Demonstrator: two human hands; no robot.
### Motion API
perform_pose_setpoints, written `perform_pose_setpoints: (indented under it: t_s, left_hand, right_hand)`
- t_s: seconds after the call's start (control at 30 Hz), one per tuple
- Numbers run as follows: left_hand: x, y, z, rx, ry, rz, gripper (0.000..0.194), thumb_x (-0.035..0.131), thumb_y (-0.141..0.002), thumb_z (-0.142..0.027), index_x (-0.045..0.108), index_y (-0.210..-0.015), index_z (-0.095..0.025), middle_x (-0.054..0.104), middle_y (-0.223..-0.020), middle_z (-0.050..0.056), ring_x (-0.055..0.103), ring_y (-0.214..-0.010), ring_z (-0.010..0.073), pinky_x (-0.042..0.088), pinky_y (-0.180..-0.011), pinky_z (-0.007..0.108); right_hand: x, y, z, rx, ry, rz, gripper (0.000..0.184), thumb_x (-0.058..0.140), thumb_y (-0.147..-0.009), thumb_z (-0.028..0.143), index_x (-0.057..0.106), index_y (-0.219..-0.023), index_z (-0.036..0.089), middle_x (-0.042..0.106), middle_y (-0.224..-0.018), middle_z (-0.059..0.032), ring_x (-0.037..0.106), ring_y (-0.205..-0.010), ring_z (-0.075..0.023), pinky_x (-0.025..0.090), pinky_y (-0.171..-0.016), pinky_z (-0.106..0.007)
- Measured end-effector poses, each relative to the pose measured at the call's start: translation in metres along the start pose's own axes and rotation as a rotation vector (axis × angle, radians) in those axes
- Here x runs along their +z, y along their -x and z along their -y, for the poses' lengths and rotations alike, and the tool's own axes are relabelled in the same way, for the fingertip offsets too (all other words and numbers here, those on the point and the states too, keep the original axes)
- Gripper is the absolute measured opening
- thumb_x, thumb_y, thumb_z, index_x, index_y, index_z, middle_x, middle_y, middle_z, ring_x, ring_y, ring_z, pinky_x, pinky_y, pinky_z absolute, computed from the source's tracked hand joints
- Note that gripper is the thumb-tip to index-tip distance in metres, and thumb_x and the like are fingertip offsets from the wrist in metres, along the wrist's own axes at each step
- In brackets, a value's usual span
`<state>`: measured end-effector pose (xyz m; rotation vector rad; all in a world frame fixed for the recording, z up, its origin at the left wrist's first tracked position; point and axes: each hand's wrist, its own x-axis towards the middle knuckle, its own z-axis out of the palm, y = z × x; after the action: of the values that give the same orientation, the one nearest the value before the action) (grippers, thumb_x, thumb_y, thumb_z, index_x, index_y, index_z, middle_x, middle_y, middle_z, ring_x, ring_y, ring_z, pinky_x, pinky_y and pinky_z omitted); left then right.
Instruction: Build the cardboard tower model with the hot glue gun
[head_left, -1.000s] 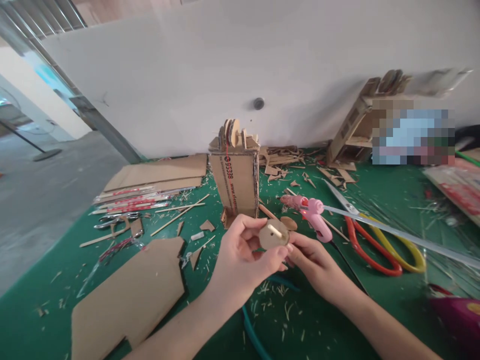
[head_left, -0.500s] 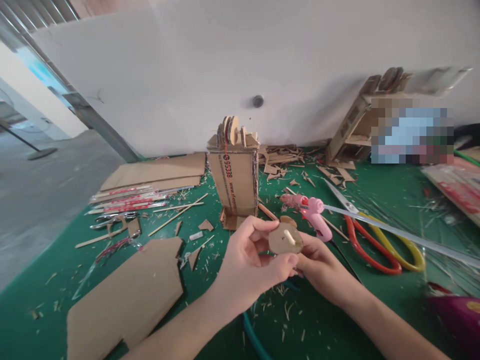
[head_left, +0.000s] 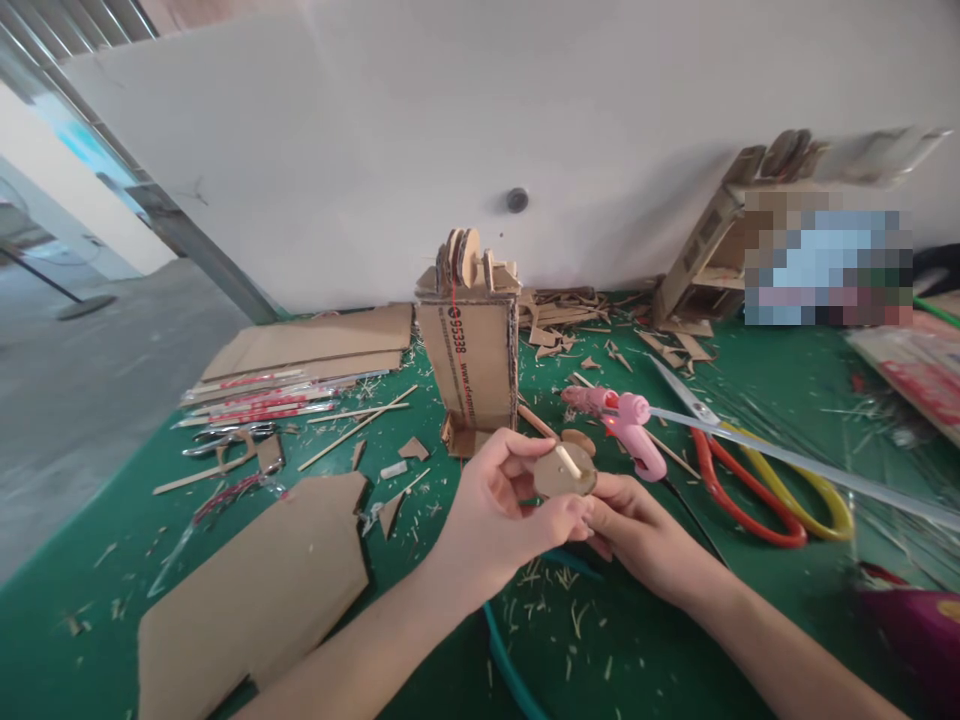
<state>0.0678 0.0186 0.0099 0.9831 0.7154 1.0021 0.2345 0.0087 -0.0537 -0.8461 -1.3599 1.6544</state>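
My left hand [head_left: 499,510] grips a small round cardboard disc [head_left: 553,478] between thumb and fingers. A short pale wooden stick [head_left: 568,462] juts up from the face of the disc. My right hand [head_left: 637,525] is closed at the disc's lower right edge, its fingertips partly hidden behind my left thumb. Just beyond the disc lies another round cardboard piece [head_left: 579,442]. Behind my hands stands an upright cardboard tower [head_left: 480,370], with cardboard wheels [head_left: 459,258] and a red string at its top.
To the right lie a pink glue gun [head_left: 622,425] and large scissors [head_left: 742,485] with red and yellow handles. A cut cardboard sheet [head_left: 255,590] is at front left, wrapped sticks [head_left: 262,400] behind it. Another cardboard tower [head_left: 712,240] stands far right. Scraps litter the green table.
The disc has turned slightly in my fingers, and its stick now leans at a different angle. Both hands stay in nearly the same place.
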Motion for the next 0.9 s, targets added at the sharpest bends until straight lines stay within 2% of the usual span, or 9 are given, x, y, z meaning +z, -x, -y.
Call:
perform_pose_setpoints:
  t_s: [0.23, 0.37, 0.47, 0.57, 0.63, 0.73, 0.8, 0.9]
  left_hand:
    - [-0.006, 0.002, 0.005, -0.006, 0.026, 0.074, 0.035, 0.072, -0.069, -0.014, 0.047, -0.092, -0.019, 0.064, -0.086, 0.001, 0.064, -0.06, 0.0113, 0.059, -0.057, 0.029]
    - [-0.01, 0.002, 0.011, -0.015, 0.011, 0.097, 0.036, 0.073, -0.071, -0.021, 0.048, -0.096, -0.02, 0.063, -0.095, 0.004, 0.064, -0.068, 0.0133, 0.06, -0.059, 0.031]
    - [-0.011, 0.002, 0.01, 0.008, -0.006, 0.117, 0.035, 0.073, -0.072, -0.024, 0.048, -0.097, -0.021, 0.063, -0.096, 0.005, 0.062, -0.069, 0.0132, 0.057, -0.053, 0.027]
    - [-0.01, 0.002, 0.006, 0.054, -0.103, 0.14, 0.04, 0.074, -0.073, -0.024, 0.05, -0.104, -0.022, 0.062, -0.1, 0.005, 0.062, -0.074, 0.0139, 0.055, -0.058, 0.026]
    - [-0.009, 0.003, 0.003, 0.082, -0.243, 0.117, 0.041, 0.073, -0.075, -0.024, 0.05, -0.109, -0.023, 0.062, -0.106, 0.005, 0.063, -0.083, 0.016, 0.054, -0.067, 0.029]
    - [-0.009, 0.003, 0.001, 0.124, -0.444, 0.004, 0.03, 0.066, -0.082, -0.025, 0.05, -0.107, -0.023, 0.065, -0.107, 0.005, 0.063, -0.093, 0.0189, 0.051, -0.074, 0.031]
    - [-0.009, 0.003, 0.001, 0.154, -0.518, -0.072, 0.026, 0.064, -0.083, -0.025, 0.049, -0.104, -0.023, 0.066, -0.101, 0.005, 0.064, -0.092, 0.0196, 0.05, -0.073, 0.031]
    - [-0.009, 0.004, 0.002, 0.162, -0.535, -0.117, 0.034, 0.067, -0.079, -0.024, 0.047, -0.106, -0.023, 0.067, -0.097, 0.004, 0.064, -0.09, 0.0208, 0.05, -0.073, 0.033]
  right_hand:
    - [-0.006, 0.004, -0.007, 0.057, -0.038, 0.061, 0.032, 0.055, -0.09, 0.045, 0.064, -0.079, 0.016, 0.054, -0.066, -0.0003, 0.034, -0.052, -0.0081, 0.019, -0.046, -0.024]
    - [-0.007, 0.005, -0.006, 0.073, -0.075, 0.083, 0.036, 0.056, -0.089, 0.048, 0.061, -0.074, 0.016, 0.051, -0.059, 0.0011, 0.035, -0.051, -0.0088, 0.023, -0.047, -0.024]
    - [-0.006, 0.003, -0.004, 0.071, -0.085, 0.096, 0.036, 0.056, -0.088, 0.048, 0.061, -0.072, 0.016, 0.047, -0.054, 0.0028, 0.037, -0.05, -0.0089, 0.025, -0.046, -0.023]
    - [-0.005, 0.001, -0.002, 0.046, -0.09, 0.064, 0.031, 0.058, -0.088, 0.045, 0.062, -0.077, 0.016, 0.053, -0.062, 0.0012, 0.043, -0.056, -0.0094, 0.034, -0.053, -0.023]
    - [-0.003, -0.001, -0.001, 0.017, -0.08, -0.002, 0.025, 0.061, -0.087, 0.042, 0.063, -0.083, 0.017, 0.058, -0.073, -0.0008, 0.05, -0.066, -0.0116, 0.042, -0.064, -0.026]
    - [0.001, -0.003, 0.001, -0.021, -0.028, -0.097, 0.022, 0.064, -0.085, 0.04, 0.063, -0.086, 0.019, 0.061, -0.079, -0.0019, 0.055, -0.076, -0.0153, 0.046, -0.074, -0.03]
    - [0.004, -0.004, 0.003, -0.031, 0.035, -0.131, 0.021, 0.062, -0.086, 0.041, 0.063, -0.088, 0.02, 0.062, -0.08, -0.0024, 0.057, -0.079, -0.0168, 0.047, -0.077, -0.031]
    - [0.008, -0.005, 0.007, -0.049, 0.135, -0.147, 0.022, 0.059, -0.087, 0.043, 0.063, -0.089, 0.021, 0.065, -0.084, -0.0032, 0.06, -0.082, -0.0184, 0.048, -0.08, -0.032]
